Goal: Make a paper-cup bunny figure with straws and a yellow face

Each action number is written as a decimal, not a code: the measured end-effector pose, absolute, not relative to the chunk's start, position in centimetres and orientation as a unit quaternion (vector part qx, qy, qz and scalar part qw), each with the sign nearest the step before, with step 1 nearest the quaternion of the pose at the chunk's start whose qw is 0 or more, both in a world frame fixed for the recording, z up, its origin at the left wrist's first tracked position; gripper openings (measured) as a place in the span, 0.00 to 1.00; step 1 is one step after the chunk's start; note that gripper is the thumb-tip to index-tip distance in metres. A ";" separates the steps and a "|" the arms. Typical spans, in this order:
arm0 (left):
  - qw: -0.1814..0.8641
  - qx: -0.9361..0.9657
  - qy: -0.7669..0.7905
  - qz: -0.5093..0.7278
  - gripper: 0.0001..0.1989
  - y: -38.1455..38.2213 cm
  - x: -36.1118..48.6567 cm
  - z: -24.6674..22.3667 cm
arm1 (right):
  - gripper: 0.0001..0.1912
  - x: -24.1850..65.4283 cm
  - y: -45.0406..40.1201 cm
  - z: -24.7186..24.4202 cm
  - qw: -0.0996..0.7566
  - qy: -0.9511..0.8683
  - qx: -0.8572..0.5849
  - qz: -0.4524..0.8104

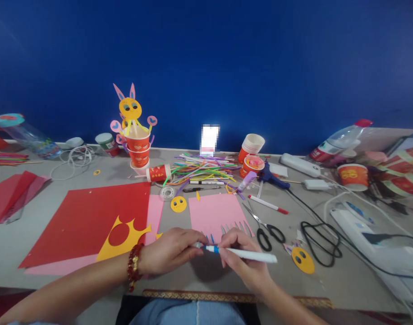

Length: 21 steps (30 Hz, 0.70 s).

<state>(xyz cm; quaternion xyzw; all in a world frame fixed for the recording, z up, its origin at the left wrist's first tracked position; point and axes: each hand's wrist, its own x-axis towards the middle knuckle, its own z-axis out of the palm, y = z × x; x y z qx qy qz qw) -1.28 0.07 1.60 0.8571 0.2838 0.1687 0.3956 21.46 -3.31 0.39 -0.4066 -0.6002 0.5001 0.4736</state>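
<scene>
My right hand [242, 257] is closed around a white marker [257, 255] with a blue collar, its tip pointing left. My left hand [174, 250] is closed at the fingertips, close to that tip, on a small pale thing that I cannot make out. Just beyond both hands lies a pink paper sheet [216, 210], with pointed notches cut along its near edge and small blue marks there. A yellow paper face [178, 204] with drawn eyes rests at its left corner. Scissors [265, 225] lie partly spread to the right of my right hand.
Red paper [91, 216] and a cut yellow sheet [121, 239] lie left. Behind are a pipe cleaner pile [206, 169], stacked paper cups [252, 146] and a rabbit figure on cups [130, 109]. A glue gun [272, 178], its cable and a power strip [358, 239] occupy the right.
</scene>
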 end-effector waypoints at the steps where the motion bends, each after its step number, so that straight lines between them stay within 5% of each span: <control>1: 0.398 0.857 0.285 0.161 0.12 0.1 -1.2 1.7 | 0.08 21.4 -3.5 0.3 0.482 -0.593 -0.404 0.502; 21: 0.401 0.831 0.363 0.132 0.10 -5.9 0.5 1.7 | 0.21 19.2 -8.8 -3.6 0.453 -0.453 -0.359 0.679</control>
